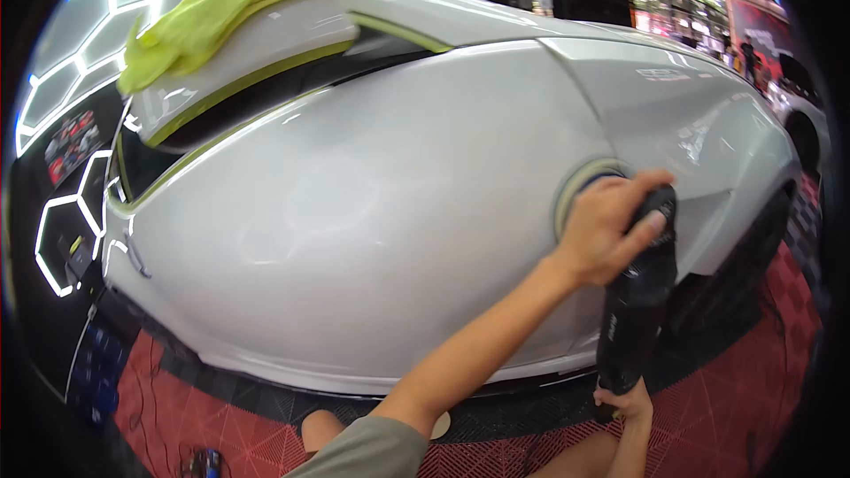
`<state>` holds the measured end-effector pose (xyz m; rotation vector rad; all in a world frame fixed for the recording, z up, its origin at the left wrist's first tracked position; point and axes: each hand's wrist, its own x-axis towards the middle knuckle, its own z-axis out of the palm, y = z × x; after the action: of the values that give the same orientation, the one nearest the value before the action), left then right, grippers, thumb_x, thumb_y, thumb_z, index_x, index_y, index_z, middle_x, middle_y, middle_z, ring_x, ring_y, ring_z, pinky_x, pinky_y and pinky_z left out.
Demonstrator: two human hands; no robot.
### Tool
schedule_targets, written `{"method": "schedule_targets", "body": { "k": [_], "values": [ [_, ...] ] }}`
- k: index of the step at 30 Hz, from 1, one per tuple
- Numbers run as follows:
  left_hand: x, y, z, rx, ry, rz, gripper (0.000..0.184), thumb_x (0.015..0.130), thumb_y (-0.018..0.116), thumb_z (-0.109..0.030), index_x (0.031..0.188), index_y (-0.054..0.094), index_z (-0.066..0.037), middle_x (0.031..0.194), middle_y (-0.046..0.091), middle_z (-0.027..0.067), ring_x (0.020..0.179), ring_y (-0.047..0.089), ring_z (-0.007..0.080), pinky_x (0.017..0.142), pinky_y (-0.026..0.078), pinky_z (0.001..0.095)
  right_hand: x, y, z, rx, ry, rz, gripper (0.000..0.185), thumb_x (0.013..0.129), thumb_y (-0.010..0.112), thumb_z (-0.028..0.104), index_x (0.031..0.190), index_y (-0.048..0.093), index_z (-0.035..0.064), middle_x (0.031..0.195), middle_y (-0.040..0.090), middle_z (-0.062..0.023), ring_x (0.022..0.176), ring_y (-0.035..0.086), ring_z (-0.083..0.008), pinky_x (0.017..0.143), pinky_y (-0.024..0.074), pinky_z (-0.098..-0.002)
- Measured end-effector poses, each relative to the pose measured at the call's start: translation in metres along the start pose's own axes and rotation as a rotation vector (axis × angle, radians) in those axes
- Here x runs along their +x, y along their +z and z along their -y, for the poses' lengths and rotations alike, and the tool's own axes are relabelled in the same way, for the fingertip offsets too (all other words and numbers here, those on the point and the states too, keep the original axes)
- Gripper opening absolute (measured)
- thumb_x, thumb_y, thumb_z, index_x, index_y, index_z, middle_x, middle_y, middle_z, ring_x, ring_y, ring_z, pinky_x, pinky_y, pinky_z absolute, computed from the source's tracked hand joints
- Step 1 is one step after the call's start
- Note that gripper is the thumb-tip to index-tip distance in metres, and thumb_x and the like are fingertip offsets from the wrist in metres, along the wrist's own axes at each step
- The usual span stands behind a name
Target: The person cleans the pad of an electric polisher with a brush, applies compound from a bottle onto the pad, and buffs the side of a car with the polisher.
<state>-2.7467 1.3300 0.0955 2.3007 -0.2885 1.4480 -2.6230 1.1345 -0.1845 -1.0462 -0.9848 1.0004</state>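
A black car polisher [639,301] stands on end against the pale silver car door [381,212]. Its round pad [567,199] meets the panel close to the seam at the door's right edge. My left hand [611,226] is wrapped over the polisher's head, thumb along its top. Lower down, my right hand [630,402] grips the tail end of the body, fingers partly hidden. A yellow-green microfiber cloth [235,13] lies draped on the roof, above the side window.
Yellow-green tape [248,80] edges the window. Red floor tiles [708,398] run below the car, with dark cords [150,398] lying at left. A small bottle-like item [209,462] is at the bottom left. Another car [801,119] stands at far right.
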Motion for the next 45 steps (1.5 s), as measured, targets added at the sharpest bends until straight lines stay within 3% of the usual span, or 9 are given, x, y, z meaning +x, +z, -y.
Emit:
{"method": "schedule_targets", "body": {
  "k": [10,12,13,15,19,22,24,35,45],
  "values": [
    [-0.075,-0.100,-0.040,0.036,-0.064,0.076,0.054,0.095,0.055,-0.029,0.141,0.050,-0.001,0.129,0.062,0.0155,0.116,0.060,0.0307,0.113,0.032,0.0486,-0.011,0.071,-0.091,-0.074,0.220,-0.015,0.082,0.066,0.080,-0.005,0.138,0.041,-0.0015,0.097,0.063,-0.0136,0.083,0.067,-0.0226,0.073,0.0574,-0.0362],
    [-0.096,-0.123,-0.056,0.043,-0.149,0.022,0.054,0.099,0.050,-0.028,0.147,0.044,-0.004,0.137,0.057,0.0159,0.129,0.053,0.0300,0.120,0.022,0.0493,0.026,0.156,-0.010,-0.716,1.013,-0.289,0.073,0.073,0.082,0.014,0.136,0.048,-0.0023,0.112,0.063,-0.0176,0.102,0.061,-0.0262,0.092,0.0484,-0.0391],
    [-0.105,-0.137,-0.063,0.054,-0.152,0.010,0.054,0.099,0.050,-0.028,0.147,0.044,-0.004,0.137,0.057,0.0159,0.129,0.053,0.0300,0.120,0.022,0.0493,0.027,0.173,-0.002,-0.730,1.009,-0.278,0.073,0.073,0.082,0.014,0.136,0.048,-0.0023,0.112,0.063,-0.0176,0.102,0.061,-0.0262,0.092,0.0484,-0.0391],
    [-0.123,-0.165,-0.076,0.049,-0.210,-0.131,0.053,0.099,0.049,-0.027,0.147,0.045,-0.004,0.138,0.057,0.0150,0.133,0.051,0.0301,0.122,0.015,0.0489,0.027,0.198,0.002,-0.738,0.932,-0.236,0.076,0.074,0.082,0.020,0.137,0.047,-0.0023,0.121,0.060,-0.0192,0.113,0.058,-0.0286,0.101,0.0446,-0.0414],
    [-0.159,-0.226,-0.084,-0.160,-0.225,-0.264,0.055,0.097,0.053,-0.029,0.146,0.045,-0.004,0.137,0.057,0.0216,0.127,0.057,0.0285,0.123,0.005,0.0489,0.008,0.232,-0.042,-0.572,0.001,-0.002,0.087,0.069,0.082,0.010,0.143,0.037,-0.0015,0.125,0.056,-0.0183,0.116,0.058,-0.0300,0.101,0.0461,-0.0429],
    [-0.182,-0.272,-0.095,-0.283,-0.256,-0.335,0.056,0.099,0.053,-0.032,0.145,0.041,-0.002,0.128,0.059,0.0265,0.120,0.062,0.0313,0.112,0.037,0.0501,0.018,0.278,-0.057,-0.562,-0.243,0.084,0.097,0.065,0.081,0.003,0.147,0.029,-0.0009,0.127,0.052,-0.0176,0.118,0.058,-0.0310,0.101,0.0472,-0.0441],
    [-0.195,-0.297,-0.101,-0.442,-0.211,-0.452,0.057,0.101,0.051,-0.035,0.144,0.039,0.000,0.121,0.059,0.0292,0.115,0.063,0.0364,0.087,0.060,0.0435,0.023,0.327,-0.031,-0.484,-0.170,0.152,0.103,0.064,0.082,0.005,0.148,0.023,-0.0001,0.132,0.049,-0.0179,0.122,0.055,-0.0290,0.105,0.0435,-0.0423],
    [-0.261,-0.456,-0.134,-0.216,-0.131,-0.654,0.063,0.103,0.044,-0.050,0.145,0.032,-0.004,0.108,0.064,0.0289,0.110,0.062,0.0367,0.097,0.052,0.0480,0.044,0.496,-0.028,-0.255,-0.184,0.423,0.106,0.069,0.081,0.003,0.151,0.015,0.0043,0.133,0.051,-0.0174,0.121,0.056,-0.0263,0.104,0.0434,-0.0374],
    [-0.339,-0.560,-0.142,-0.135,-0.022,-0.839,0.058,0.106,0.038,-0.047,0.147,0.033,-0.006,0.108,0.064,0.0260,0.107,0.062,0.0338,0.097,0.051,0.0449,0.056,0.588,-0.038,-0.447,-0.254,0.525,0.107,0.072,0.080,0.009,0.154,0.013,0.0145,0.091,0.071,-0.0269,0.085,0.072,-0.0439,0.078,0.0585,-0.0458]
  ]
}}
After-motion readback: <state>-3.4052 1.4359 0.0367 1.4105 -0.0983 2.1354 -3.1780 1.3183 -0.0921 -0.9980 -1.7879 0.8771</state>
